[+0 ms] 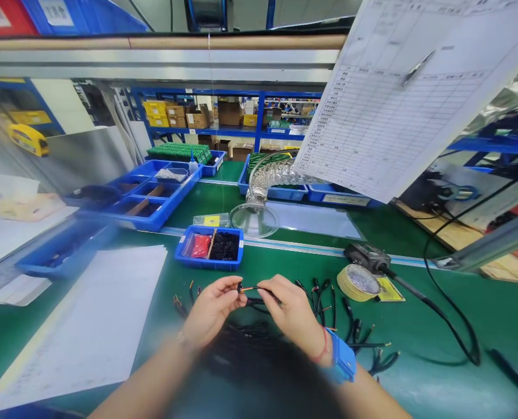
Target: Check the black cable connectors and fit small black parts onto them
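Note:
Between finger and thumb my left hand [215, 307] pinches a small black connector [240, 287]. Thin red and yellowish wires run from it into a black cable [268, 293], whose end my right hand [287, 305] grips. Both hands are closed and close together above the bench. Beneath and around them lies a bundle of black cables [259, 329], partly hidden by the hands and blurred toward me. More cable ends with connectors [355, 329] spread to the right. Just beyond the hands stands a small blue tray [209, 265] with red and black small parts in two compartments.
A soldering iron holder [366, 256] and a tape roll [358, 283] sit to the right, with a black cord [442, 317]. Paper sheets [88, 314] lie left. A foil duct [280, 174] ends in a clear hood [254, 221]. Hanging papers [394, 116] cover the upper right.

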Motion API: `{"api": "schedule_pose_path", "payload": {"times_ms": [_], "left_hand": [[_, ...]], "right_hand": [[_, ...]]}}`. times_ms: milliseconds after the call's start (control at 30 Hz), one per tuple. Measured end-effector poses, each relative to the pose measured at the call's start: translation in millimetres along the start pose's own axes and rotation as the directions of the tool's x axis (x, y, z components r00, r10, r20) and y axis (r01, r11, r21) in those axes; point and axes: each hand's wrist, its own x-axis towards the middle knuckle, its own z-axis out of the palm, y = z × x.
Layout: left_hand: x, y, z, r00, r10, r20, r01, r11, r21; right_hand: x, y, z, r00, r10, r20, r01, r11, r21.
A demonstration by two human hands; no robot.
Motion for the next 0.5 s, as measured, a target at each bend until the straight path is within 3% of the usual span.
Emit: {"api": "schedule_pose_path", "payload": {"times_ms": [167,333,500], "left_hand": [[-0.2,-1.6,-0.1,0.999,0.042,-0.031,-0.038,0.994,0.102],[-0.8,-4.3,-2.4,0.993,0.091,-0.078,-0.061,0.946,0.318],[-2.4,-3.4,-2.7,0.988,0.143,-0.059,-0.097,0.870,0.483]], "right_hand": [[-3.5,0.4,2.2,1.000,-0.019,-0.019,0.018,0.997,-0.077],[-5.0,-1.7,6.9,0.991,-0.118,0.067,0.117,0.993,0.019],[-3.7,-2.1,8.9,0.990,-0.069,0.122,0.062,0.996,0.060]]}}
